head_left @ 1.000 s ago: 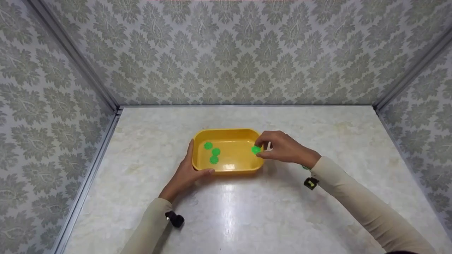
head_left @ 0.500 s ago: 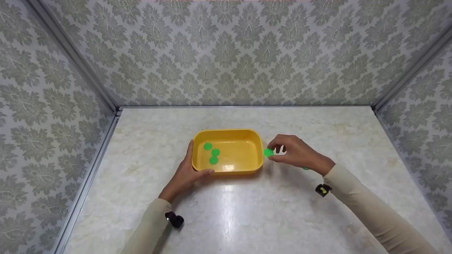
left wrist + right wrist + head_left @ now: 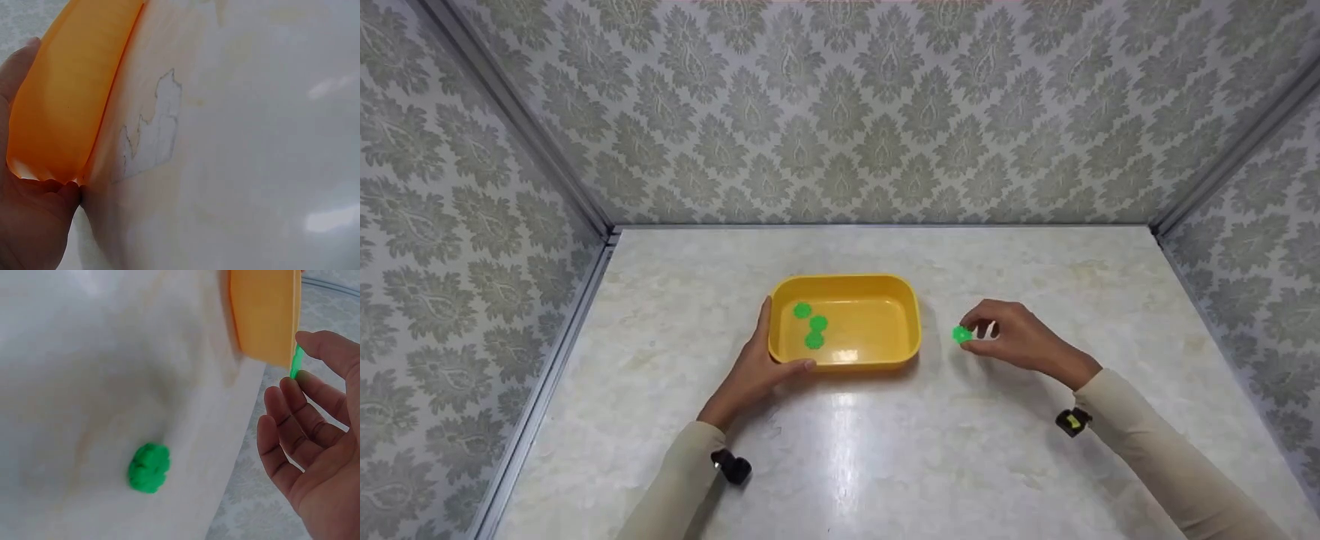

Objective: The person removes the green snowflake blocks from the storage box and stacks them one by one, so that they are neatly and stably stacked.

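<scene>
A yellow plastic tub (image 3: 877,334) stands mid-table. My left hand (image 3: 760,367) holds its near left corner, thumb along the front wall and fingers along the left side; the left wrist view shows the tub's orange-lit wall (image 3: 70,84) within that hand. Three green flower-shaped discs (image 3: 814,340) lie on the tub's floor, towards the left. Right of the tub, above the table, my right hand (image 3: 1016,337) pinches another green flower-shaped disc (image 3: 961,334) between thumb and index finger. Seen edge-on in the right wrist view, that disc (image 3: 296,363) overlaps the tub.
A small green scalloped pile (image 3: 149,468) rests on the table below the right hand; the head view hides it under that hand. The pale marbled table (image 3: 840,442) is bounded by patterned walls (image 3: 840,112) at the back and sides.
My right hand has moved rightward from over the tub's right rim, out beyond it, with the pinched green disc. The left hand, the tub and its discs stay put.
</scene>
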The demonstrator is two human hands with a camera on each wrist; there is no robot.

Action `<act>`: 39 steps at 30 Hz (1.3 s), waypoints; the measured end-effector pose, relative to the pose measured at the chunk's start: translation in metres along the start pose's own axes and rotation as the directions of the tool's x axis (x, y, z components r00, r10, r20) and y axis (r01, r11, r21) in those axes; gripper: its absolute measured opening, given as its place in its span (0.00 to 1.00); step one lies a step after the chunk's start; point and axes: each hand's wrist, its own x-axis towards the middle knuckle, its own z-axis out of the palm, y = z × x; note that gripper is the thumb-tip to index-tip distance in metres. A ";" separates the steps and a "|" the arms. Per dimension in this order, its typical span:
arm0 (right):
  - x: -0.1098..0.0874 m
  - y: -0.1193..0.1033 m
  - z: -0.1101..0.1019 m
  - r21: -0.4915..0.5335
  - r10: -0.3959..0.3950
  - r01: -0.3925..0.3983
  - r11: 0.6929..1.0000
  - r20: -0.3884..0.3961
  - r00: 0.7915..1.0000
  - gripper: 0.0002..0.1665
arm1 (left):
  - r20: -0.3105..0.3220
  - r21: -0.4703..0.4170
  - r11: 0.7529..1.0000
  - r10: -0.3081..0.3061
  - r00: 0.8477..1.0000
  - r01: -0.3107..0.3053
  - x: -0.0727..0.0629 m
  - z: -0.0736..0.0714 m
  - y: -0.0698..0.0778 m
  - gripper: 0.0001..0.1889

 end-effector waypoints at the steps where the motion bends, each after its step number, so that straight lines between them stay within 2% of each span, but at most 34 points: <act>1: -0.002 0.003 -0.001 0.000 0.010 -0.010 1.000 -0.004 1.000 0.10 | -0.001 0.002 1.000 0.002 1.000 -0.002 0.000 0.000 0.000 0.72; 17: -0.026 0.031 -0.004 0.017 0.093 -0.093 0.996 -0.033 0.995 0.14 | 0.004 0.017 1.000 -0.015 1.000 0.015 0.001 -0.001 0.003 0.72; 39: -0.043 0.048 -0.008 -0.018 0.140 -0.142 0.990 -0.081 0.987 0.15 | 0.002 0.018 1.000 -0.004 1.000 0.004 0.000 -0.001 0.001 0.72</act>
